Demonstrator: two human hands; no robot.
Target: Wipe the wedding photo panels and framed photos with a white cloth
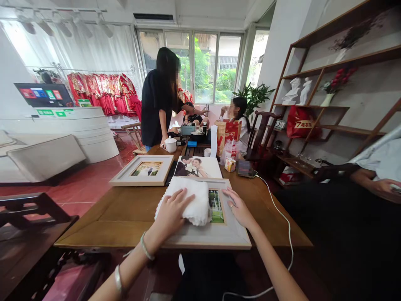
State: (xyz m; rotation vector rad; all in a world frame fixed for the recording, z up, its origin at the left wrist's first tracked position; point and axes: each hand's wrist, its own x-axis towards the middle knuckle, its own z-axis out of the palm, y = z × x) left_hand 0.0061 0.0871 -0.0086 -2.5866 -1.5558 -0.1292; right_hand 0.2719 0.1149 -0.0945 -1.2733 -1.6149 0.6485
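My left hand (171,215) is closed over a folded white cloth (196,200), its fingers bent across the top and the thumb apart. Beneath the cloth lies a picture frame (239,234) with a pale border, flat at the table's near edge. Part of its green garden photo (216,209) shows; the cloth covers the rest. On the frame's right border rests my right hand (239,209), fingers stretched out and holding nothing. Just behind lies a wedding photo print (200,167) of a couple. Another framed picture (142,170) lies to the left.
On the wooden table (115,213) stand a white lidded cup (170,144), a small box (230,164) and a paper bag (228,133). A phone (246,169) trails a white cable (282,213) off the right side. A person (156,100) leans over the far end; others sit nearby.
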